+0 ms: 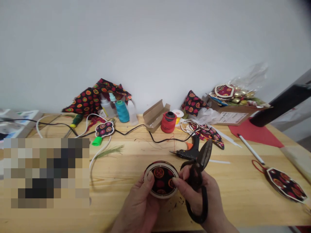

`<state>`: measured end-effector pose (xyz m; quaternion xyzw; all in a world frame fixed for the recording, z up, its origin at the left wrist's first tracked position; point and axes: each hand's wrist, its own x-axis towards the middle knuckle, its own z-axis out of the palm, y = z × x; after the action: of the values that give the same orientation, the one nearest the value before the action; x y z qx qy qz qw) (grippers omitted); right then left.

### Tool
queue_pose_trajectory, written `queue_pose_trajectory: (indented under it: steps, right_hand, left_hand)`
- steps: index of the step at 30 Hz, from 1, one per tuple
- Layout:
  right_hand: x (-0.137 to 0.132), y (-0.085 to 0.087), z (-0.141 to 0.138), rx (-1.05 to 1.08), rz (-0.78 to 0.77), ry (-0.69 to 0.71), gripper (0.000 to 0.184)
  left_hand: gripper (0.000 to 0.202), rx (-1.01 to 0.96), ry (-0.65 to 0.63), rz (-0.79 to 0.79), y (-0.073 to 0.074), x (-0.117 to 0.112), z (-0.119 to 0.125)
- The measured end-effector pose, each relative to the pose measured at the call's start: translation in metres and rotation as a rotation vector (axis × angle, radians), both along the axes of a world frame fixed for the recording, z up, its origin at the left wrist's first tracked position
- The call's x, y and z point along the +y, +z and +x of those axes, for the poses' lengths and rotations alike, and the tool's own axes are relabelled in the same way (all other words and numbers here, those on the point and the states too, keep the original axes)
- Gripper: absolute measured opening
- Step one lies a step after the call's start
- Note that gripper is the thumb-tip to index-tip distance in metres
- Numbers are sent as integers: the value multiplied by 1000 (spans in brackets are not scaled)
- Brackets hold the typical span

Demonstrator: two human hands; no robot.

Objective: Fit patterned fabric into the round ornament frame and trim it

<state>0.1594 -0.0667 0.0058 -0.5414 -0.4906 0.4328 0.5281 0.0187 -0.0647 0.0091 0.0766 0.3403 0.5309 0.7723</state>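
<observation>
A round ornament (pixel 160 186) with a pale wooden ring and dark patterned fabric in its middle is held low over the table. My left hand (pixel 142 202) grips its left side, thumb pressed on the front. On the other side, the thumb of my right hand (pixel 206 197) touches the ornament's right edge. That same hand also has black-handled scissors (pixel 196 181) in its grasp, blades pointing up and away. Dark fabric scraps (pixel 178 205) lie on the table beneath. Just beyond the scissors rests a black glue gun (pixel 187 152).
Behind stand a red thread spool (pixel 168 123), a teal thread cone (pixel 122 111), a small open cardboard box (pixel 155 117) and patterned fabric (pixel 87 100). At right lie an octagonal ornament (pixel 286 186), a white pen (pixel 250 149) and a filled carton (pixel 229 115). Cables cross the left; a pixelated patch covers the lower left.
</observation>
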Motion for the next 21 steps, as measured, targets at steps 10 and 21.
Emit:
queue_pose_trajectory:
  steps: [10, 21]
  right_hand:
    - [-11, -7, -16, 131, -68, -64, 27]
    - [-15, -27, -15, -1, -8, -35, 23]
  left_hand:
    - [23, -11, -3, -4, 0, 2, -4]
    - [13, 54, 57, -11, -6, 3, -4]
